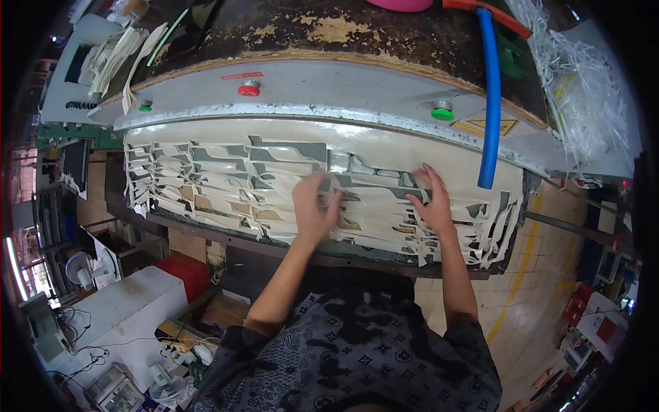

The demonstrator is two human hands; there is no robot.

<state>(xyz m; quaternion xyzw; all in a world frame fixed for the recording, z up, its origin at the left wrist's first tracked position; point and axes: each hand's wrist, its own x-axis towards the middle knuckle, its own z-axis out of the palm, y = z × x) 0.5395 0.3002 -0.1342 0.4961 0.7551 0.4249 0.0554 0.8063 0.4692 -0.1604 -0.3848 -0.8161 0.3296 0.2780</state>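
A cream sheet, slit and cut into many wavy strips, lies across the press bed in front of me. On its middle rests a narrow metal cutting die with a curved outline, silvery at its left end. My left hand is over the strips just below the die's left end. Its fingertips are slightly blurred, and I cannot make out whether they grip anything. My right hand is beside the die's right end, thumb and fingers spread apart, with no visible grip on it.
Beyond the sheet runs the grey press beam with a red button and a green button. A blue tube hangs down at the right. Clear plastic scraps lie at the far right. Cut strips pile up far left.
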